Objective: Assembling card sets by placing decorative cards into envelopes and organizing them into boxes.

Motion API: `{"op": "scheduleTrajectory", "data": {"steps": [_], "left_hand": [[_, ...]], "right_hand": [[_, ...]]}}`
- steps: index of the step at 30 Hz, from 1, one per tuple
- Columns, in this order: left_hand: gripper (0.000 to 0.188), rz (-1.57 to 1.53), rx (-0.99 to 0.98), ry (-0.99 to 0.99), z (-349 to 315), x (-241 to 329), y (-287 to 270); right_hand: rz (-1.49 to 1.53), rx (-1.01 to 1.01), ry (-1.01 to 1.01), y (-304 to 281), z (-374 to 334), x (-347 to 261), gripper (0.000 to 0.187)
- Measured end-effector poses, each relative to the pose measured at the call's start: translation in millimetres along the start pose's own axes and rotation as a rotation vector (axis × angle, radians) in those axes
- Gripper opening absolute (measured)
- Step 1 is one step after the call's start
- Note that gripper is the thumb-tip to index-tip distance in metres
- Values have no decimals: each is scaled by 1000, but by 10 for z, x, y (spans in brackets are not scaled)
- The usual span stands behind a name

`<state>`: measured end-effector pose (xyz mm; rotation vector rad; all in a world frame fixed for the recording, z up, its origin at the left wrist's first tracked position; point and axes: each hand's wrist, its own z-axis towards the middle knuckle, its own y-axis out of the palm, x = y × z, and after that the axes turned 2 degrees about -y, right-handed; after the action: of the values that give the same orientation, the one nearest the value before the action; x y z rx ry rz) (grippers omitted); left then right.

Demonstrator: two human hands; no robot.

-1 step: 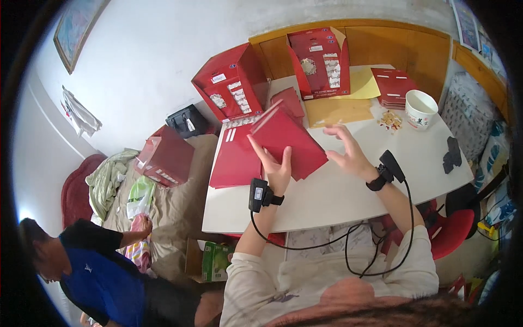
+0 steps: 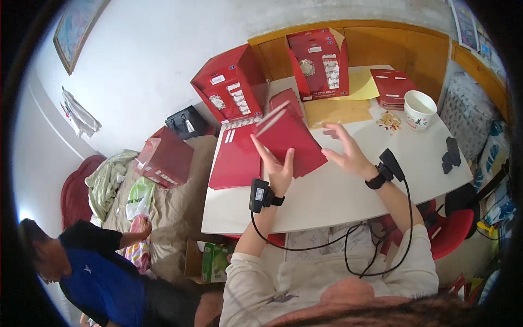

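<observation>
Several red folders (image 2: 294,143) with pale strips along one edge stand tilted and slightly fanned above the table. At their lower left edge my left hand (image 2: 279,173) holds them, with the thumb across the front face and the index finger stretched along the side. Its other fingers are hidden. My right hand (image 2: 348,152) is open just right of the folders, fingers spread and curved, its thumb close to their right corner. Beneath and to the left lies a flat stack of red folders (image 2: 234,163) on the white table (image 2: 348,199).
Red display boxes (image 2: 231,82) (image 2: 318,65) stand at the back. Beyond my right hand are yellow envelopes (image 2: 338,111), another folder stack (image 2: 392,87), a white paper tub (image 2: 419,109) and small scraps (image 2: 389,121). Cables (image 2: 305,248) hang from my wrists. A person (image 2: 103,272) is at left.
The held folders have fanned slightly apart, with their pale-edged tops more separated. My hands have hardly moved.
</observation>
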<state>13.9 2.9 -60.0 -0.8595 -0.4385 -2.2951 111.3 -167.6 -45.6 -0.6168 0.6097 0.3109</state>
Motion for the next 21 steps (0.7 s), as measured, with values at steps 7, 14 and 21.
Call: {"op": "scheduleTrajectory", "data": {"steps": [7, 14, 21], "left_hand": [[54, -72, -397, -110, -183, 22, 270], [45, 126, -379, -196, -284, -193, 281], [51, 227, -375, -186, -313, -222, 265]], "right_hand": [[501, 82, -1, 147, 89, 15, 63], [669, 164, 124, 342, -21, 206, 38], [441, 328, 57, 469, -43, 261, 33]]}}
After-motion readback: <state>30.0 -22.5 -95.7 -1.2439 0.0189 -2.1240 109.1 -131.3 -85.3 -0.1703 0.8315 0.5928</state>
